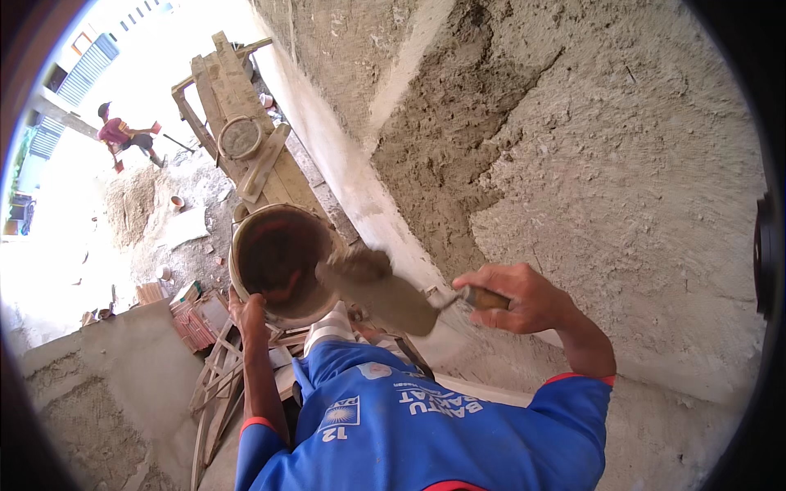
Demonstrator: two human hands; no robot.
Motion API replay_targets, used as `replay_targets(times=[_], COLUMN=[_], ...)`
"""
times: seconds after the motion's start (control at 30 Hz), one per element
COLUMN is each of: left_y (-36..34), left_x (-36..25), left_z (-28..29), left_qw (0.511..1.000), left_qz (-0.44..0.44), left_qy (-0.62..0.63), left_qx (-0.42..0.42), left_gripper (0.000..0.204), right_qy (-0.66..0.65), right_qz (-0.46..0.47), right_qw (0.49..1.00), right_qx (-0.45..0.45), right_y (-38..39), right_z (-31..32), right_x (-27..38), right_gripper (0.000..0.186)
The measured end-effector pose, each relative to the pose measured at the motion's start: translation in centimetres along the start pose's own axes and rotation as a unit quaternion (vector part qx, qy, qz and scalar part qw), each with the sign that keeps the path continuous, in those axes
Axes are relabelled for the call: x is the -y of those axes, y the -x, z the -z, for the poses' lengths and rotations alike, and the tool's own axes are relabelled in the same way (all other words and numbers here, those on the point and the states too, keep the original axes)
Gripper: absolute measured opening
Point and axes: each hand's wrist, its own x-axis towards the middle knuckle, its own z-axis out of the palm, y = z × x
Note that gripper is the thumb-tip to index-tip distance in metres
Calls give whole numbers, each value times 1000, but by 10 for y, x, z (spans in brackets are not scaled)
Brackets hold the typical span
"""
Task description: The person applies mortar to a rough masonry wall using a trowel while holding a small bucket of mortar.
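Note:
A bucket is tilted toward me, its dark inside showing a little mortar low down. My left hand grips its near left rim, thumb over the edge. In my right hand is the wooden handle of a trowel, with the fingers wrapped round it. The trowel's blade points left, over the bucket's right edge, and a lump of wet mortar lies at its tip, slightly blurred. Beyond the trowel rises a rough wall, where a darker, wetter band of mortar runs down beside the paler plaster.
A plank scaffold stretches away along the wall, bearing another bucket and a loose board. Below left lie stacked bricks and wooden strips. A person stands farther off by a sand heap.

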Motion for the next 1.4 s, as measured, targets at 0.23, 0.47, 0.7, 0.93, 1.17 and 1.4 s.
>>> replay_targets(times=[0.23,0.47,0.7,0.93,1.17,1.4], left_y=[21,30,52,70,68,72], left_x=[24,18,-5,-43,-77,-77], left_z=[25,-8,-64,-106,-123,-133], left_qw=[999,997,975,965,943,916], left_qz=[-1,-20,-143,-161,-191,-171], left_qy=[-51,-74,-120,-118,-132,-217], left_qx=[1,26,117,173,237,289], left_gripper=[70,58,56,47,47,46], right_qy=[-104,-125,14,336,471,441], right_qz=[-439,-193,-112,-124,-23,-56], right_qw=[855,924,990,931,881,895], right_qx=[-256,-304,79,-64,-35,41], right_y=[-23,55,-9,-79,-65,-36], right_z=[51,71,-75,-91,-123,-86], right_x=[-42,-37,-50,-42,-53,-41], right_gripper=[53,48,49,37,38,44])
